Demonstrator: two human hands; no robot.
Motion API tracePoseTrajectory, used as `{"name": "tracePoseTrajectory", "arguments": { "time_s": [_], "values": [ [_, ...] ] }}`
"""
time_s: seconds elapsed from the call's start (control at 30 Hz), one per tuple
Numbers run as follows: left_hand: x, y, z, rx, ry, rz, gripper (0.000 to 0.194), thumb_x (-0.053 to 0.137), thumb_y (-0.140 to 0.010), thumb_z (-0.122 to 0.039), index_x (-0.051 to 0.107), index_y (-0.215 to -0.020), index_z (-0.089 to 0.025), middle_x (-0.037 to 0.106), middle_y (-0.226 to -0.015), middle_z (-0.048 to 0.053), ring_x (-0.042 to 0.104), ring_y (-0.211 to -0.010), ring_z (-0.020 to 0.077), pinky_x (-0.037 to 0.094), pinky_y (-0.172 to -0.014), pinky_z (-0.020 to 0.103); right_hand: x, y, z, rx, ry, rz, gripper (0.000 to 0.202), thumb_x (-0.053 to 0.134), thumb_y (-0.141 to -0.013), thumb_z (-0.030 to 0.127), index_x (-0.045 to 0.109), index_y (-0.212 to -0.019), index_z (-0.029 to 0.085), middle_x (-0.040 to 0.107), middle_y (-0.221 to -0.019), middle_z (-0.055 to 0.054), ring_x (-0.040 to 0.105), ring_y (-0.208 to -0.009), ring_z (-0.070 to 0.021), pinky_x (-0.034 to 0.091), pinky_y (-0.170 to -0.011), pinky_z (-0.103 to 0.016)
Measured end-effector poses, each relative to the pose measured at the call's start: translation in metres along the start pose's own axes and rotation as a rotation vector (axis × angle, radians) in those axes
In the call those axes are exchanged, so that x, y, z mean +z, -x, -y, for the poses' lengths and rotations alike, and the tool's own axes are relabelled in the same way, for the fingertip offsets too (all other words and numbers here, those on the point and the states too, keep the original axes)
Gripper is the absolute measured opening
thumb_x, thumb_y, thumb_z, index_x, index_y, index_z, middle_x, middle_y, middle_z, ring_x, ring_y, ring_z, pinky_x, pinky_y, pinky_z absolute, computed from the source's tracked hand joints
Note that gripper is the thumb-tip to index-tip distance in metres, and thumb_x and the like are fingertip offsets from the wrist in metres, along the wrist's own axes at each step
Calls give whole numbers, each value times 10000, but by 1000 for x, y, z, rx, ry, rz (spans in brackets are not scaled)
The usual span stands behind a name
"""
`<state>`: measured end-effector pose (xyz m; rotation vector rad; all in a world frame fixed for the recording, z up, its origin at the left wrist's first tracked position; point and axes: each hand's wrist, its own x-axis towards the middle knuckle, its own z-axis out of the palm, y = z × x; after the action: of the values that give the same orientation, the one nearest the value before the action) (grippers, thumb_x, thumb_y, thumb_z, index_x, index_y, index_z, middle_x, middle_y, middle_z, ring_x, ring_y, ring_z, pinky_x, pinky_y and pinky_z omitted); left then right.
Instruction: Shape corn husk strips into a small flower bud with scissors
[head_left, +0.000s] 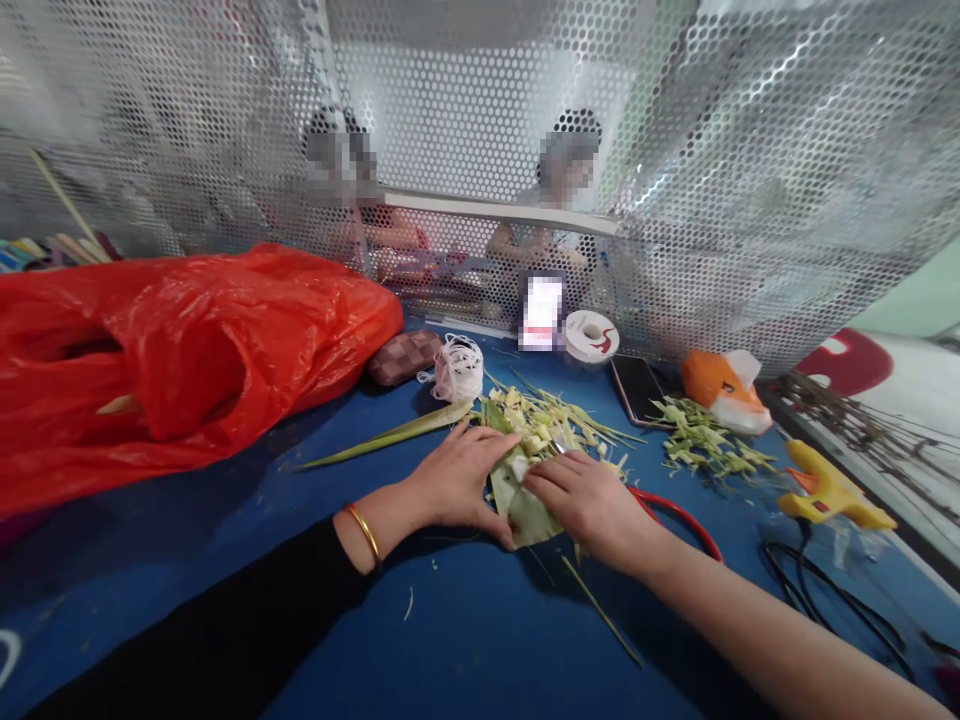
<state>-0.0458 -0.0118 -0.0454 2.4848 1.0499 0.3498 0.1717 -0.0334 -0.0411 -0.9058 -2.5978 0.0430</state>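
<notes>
A broad pale green leaf piece (523, 510), perhaps husk, lies on the blue table in front of me. My left hand (465, 475), a gold bangle at its wrist, holds the leaf between thumb and fingers at its left side. With curled fingers, my right hand (589, 505) grips the leaf's right side by a small whitish patch; its fingertips are partly hidden. Just beyond both hands spreads a heap of yellow-green plant scraps (536, 415). A red curved loop (686, 517), perhaps a scissors handle, shows behind my right wrist. One long green leaf (390, 435) lies at left.
A red plastic bag (172, 360) fills the left. Beyond the hands are a checked pouch (405, 358), white yarn (459, 368), a ribbon spool (590, 337), and a phone (637, 390). A yellow glue gun (832, 490) with cable lies right. Two people sit behind the perforated screen (465, 110).
</notes>
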Motion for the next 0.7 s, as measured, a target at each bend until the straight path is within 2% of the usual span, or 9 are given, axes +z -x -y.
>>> {"name": "tracePoseTrajectory", "arguments": {
  "time_s": [0.03, 0.1, 0.2, 0.33, 0.4, 0.5, 0.57, 0.63, 0.7],
  "values": [
    [1, 0, 0, -1, -4, 3, 1055, 749, -546, -603, 334, -1429, -203, 513, -1383, 150, 406, -1294, 342, 202, -1102, 520, 3, -2, -2, -11, 91, 22, 218, 468, -909, 119, 677, -868, 168, 691, -795, -84, 615, -741, -213, 455, -713, -341],
    [2, 0, 1, 3, -13, 1, 1050, 740, -555, -608, 332, -1428, -190, 510, -1387, 152, 398, -1306, 340, 174, -1116, 523, 4, -3, -6, 58, 194, -7, 225, 456, -903, 92, 661, -829, 148, 653, -737, -85, 584, -689, -209, 435, -677, -334],
    [4, 1, 2, 30, -12, -19, 1004, 726, -580, -609, 351, -1404, -175, 507, -1391, 156, 406, -1316, 328, 130, -1137, 514, 2, -2, -9, 159, 145, -87, 245, 408, -922, 91, 644, -880, 139, 640, -789, -92, 584, -726, -201, 432, -669, -309],
    [5, 2, 0, 61, -29, -67, 977, 727, -586, -619, 356, -1366, -162, 543, -1344, 166, 501, -1240, 321, 86, -1153, 522, 4, -1, -5, 50, 10, -2, 256, 399, -913, 97, 641, -868, 168, 628, -796, -71, 574, -740, -189, 424, -643, -279],
    [4, 2, -4, 69, -80, -105, 932, 729, -571, -644, 419, -1300, -152, 583, -1270, 157, 541, -1181, 321, 152, -1147, 511, 6, -2, -3, 5, 25, 50, 258, 402, -897, 85, 639, -842, 168, 617, -785, -73, 561, -729, -192, 411, -621, -282],
    [-1, 5, -14, 109, -192, -116, 658, 698, -631, -655, 579, -1056, -166, 643, -1092, 115, 591, -1061, 306, 354, -1051, 461, 7, -3, -3, 32, 5, 46, 252, 411, -883, 68, 636, -841, 173, 607, -783, -64, 551, -723, -182, 403, -611, -272],
    [-4, 8, -23, 146, -259, -50, 473, 675, -708, -606, 628, -889, -171, 669, -976, 89, 623, -959, 282, 481, -886, 400, 6, -4, -3, 50, -29, 39, 255, 414, -878, 58, 637, -854, 178, 606, -790, -56, 554, -731, -173, 405, -618, -261],
    [-7, 11, -33, 133, -315, 37, 364, 698, -740, -517, 652, -817, -164, 686, -867, 67, 650, -849, 256, 518, -738, 347, 5, -4, -3, 72, -61, 51, 257, 422, -871, 51, 641, -872, 186, 613, -812, -53, 568, -761, -169, 412, -642, -253],
    [-10, 15, -41, 108, -380, 91, 262, 709, -768, -422, 680, -788, -162, 692, -810, 59, 661, -803, 241, 516, -724, 338, 5, -4, -3, 137, -81, 69, 239, 447, -856, 58, 642, -871, 196, 620, -824, -45, 582, -776, -164, 416, -658, -244]
  ]
}}
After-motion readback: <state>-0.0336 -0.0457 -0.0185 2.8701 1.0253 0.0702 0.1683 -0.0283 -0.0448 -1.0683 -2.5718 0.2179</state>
